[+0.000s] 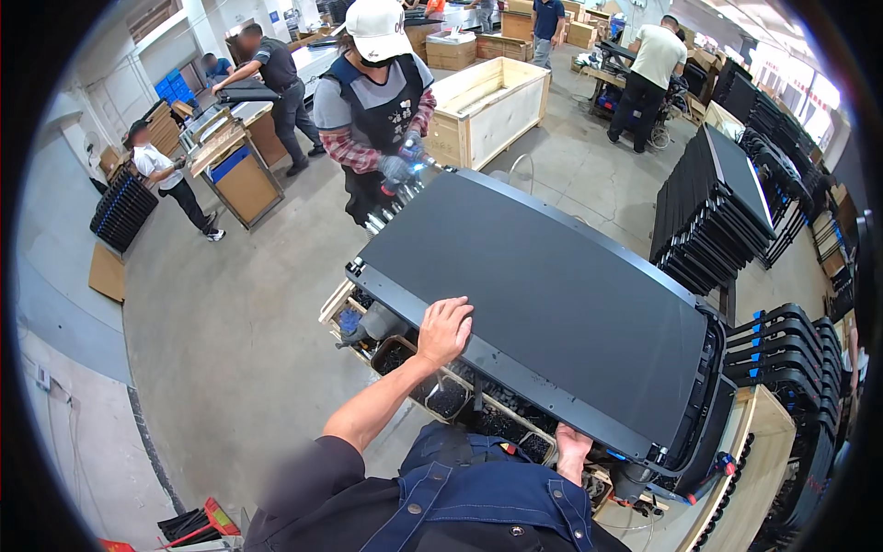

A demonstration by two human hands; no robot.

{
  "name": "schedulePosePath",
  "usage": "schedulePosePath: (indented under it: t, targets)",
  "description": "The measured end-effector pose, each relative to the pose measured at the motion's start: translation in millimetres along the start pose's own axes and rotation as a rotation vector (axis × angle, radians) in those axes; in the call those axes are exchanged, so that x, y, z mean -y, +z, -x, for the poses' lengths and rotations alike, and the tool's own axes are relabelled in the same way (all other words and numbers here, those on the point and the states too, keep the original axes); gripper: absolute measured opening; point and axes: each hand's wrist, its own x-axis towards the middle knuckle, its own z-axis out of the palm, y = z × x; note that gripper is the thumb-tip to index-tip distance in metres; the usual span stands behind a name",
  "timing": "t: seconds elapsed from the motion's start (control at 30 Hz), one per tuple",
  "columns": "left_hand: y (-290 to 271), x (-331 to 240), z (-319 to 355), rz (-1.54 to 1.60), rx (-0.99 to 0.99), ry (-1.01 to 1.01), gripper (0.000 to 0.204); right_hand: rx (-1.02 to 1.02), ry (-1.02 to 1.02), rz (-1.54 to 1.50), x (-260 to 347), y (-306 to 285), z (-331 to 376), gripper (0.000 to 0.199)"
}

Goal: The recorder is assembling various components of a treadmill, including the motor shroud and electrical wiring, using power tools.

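Note:
A large black flat panel lies tilted across a workstation in front of me. My left hand rests on its near left edge, fingers curled over the rim. My right hand grips the panel's near edge from below. Across the panel a person in a white cap and dark apron holds its far corner with gloved hands. Under the panel sit wooden trays of small dark parts.
Stacks of black panels stand on the right. An open wooden crate sits behind the capped person. Other people work at benches far left and far back. Bare concrete floor stretches to my left.

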Motion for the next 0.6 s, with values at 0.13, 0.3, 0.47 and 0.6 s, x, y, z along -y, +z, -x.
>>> schedulePosePath:
  t: [0.13,0.3,0.47,0.6]
  targets:
    - [0.3,-1.9,-2.9,0.011,0.006,-0.011,0.025,0.008,0.007,-0.010,6.1,-7.5,-8.2,0.031]
    - [0.2,-0.5,-2.3,0.011,0.009,-0.014,0.025,0.003,0.026,-0.006,4.0,-5.3,-4.9,0.031]
    - [0.7,-0.7,-3.6,0.006,0.000,0.007,0.025,-0.008,-0.006,-0.007,1.0,-3.1,-1.8,0.032]
    - [0.3,-1.2,-3.1,0.008,-0.002,0.009,0.025,0.054,0.021,0.000,5.9,-11.6,-6.7,0.032]
